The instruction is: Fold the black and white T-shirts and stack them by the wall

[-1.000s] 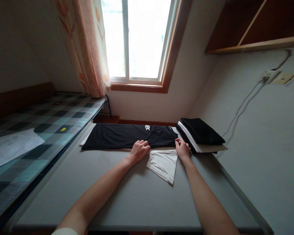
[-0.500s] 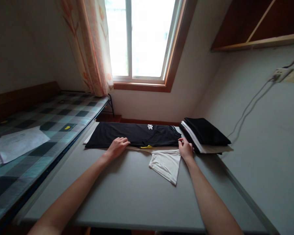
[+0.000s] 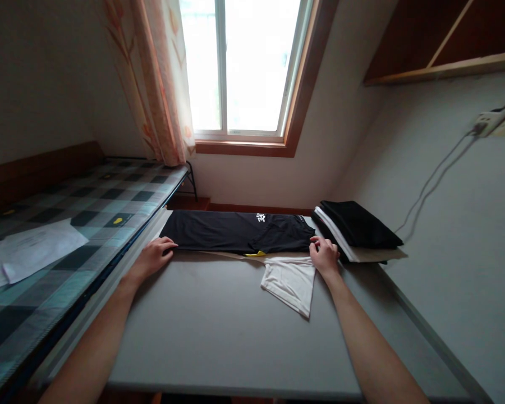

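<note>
A black T-shirt (image 3: 219, 231) with white lettering lies folded into a long strip across the far part of the table. Its pale sleeve (image 3: 289, 283) sticks out toward me on the right, and a small yellow patch shows at the near edge. At the strip's left near corner, my left hand (image 3: 155, 257) is closed on the fabric, fingers over the edge and the thumb mostly hidden. My right hand (image 3: 325, 255) pinches the right near corner, just above the sleeve.
A stack of folded dark and white clothes (image 3: 357, 230) stands right of the shirt, close to the wall. The grey table (image 3: 227, 336) runs beside a bed with a checked mattress (image 3: 126, 193), where paper sheets (image 3: 42, 252) lie. A cable (image 3: 429, 182) hangs from the wall socket.
My left hand has slid left along the near edge, from the middle of the shirt to its left corner. My right hand stays at the right corner.
</note>
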Demonstrator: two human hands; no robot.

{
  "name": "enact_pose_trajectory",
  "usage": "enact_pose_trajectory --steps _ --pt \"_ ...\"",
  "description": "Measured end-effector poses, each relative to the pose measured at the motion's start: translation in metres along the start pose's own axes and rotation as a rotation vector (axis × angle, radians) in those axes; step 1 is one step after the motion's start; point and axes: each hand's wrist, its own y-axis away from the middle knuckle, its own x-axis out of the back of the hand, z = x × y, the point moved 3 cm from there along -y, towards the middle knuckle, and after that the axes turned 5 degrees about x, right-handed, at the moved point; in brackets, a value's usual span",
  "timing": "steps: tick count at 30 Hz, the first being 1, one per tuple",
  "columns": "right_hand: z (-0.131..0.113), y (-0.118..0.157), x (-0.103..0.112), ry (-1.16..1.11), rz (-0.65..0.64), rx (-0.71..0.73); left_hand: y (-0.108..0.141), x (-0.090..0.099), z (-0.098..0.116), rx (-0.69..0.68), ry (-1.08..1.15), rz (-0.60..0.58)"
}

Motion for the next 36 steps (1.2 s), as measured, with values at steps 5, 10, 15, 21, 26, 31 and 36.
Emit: enact_pose_trajectory --steps 5,10,15,21,26,31,36 --pt "-0.019 0.005 0.011 -0.039 0.020 0.239 -0.002 0.005 -0.006 0.069 0.097 -0.051" --pt "-0.046 0.017 0.009 -0.049 -0.117 0.480 -0.002 0.006 -0.012 0.046 0.159 -0.059" --pt "-0.059 0.023 0.002 0.002 -0.147 0.579 -0.002 0.004 -0.015 0.032 0.198 -0.042" --pt "-0.065 0.022 0.004 0.023 -0.098 0.564 -0.004 0.004 -0.009 0.023 0.080 0.052" --pt "-0.064 0.020 0.008 -0.015 -0.029 0.451 -0.001 0.016 -0.001 0.124 -0.085 0.301" --pt "-0.060 0.018 0.008 -0.199 -0.025 0.349 0.003 0.025 0.001 0.322 -0.230 0.416" --pt "-0.054 0.014 0.007 -0.420 -0.053 0.372 0.001 0.025 -0.011 0.277 -0.094 0.419"
